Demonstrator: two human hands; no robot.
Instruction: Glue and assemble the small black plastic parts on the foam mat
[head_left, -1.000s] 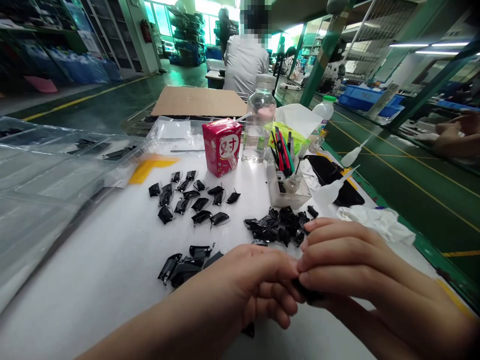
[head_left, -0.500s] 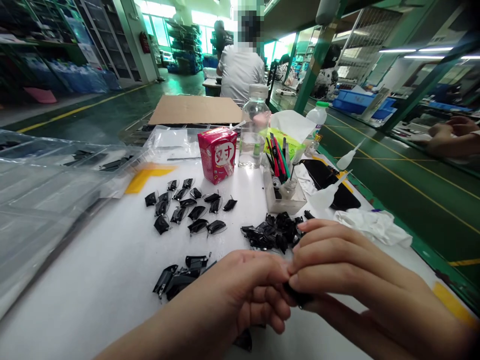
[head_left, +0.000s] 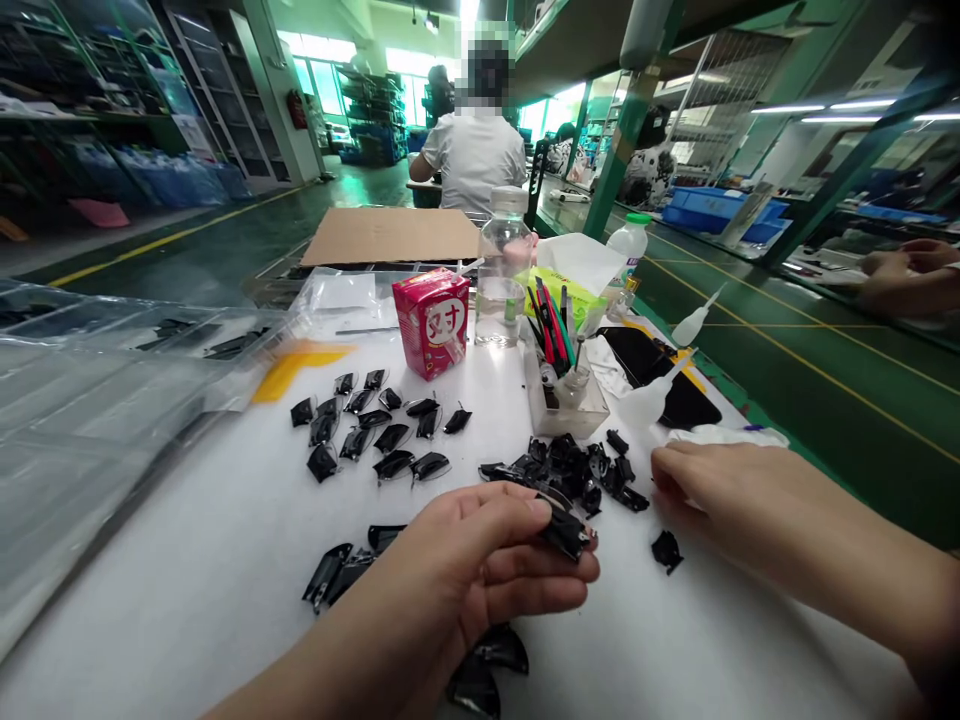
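Because the left hand (head_left: pixel 480 560) pinches a black plastic piece (head_left: pixel 566 530) beside the heap (head_left: pixel 559 475), a slip could lose it among the others. Right hand (head_left: pixel 750 505): open, on the tabletop (head_left: pixel 210 560), near a loose piece (head_left: pixel 666 551).

The left hand (head_left: pixel 480 560) and right hand (head_left: pixel 720 495) are both bare, with slender, tapering fingers (head_left: pixel 517 565) and smooth backs. The nails (head_left: pixel 538 507) are trimmed short and show a natural finish. The left forearm (head_left: pixel 330 670) and right forearm (head_left: pixel 840 550) are slim and bare as far as the lower edges of the view, where they fall into shadow and further detail, including any clothing, cannot be determined.
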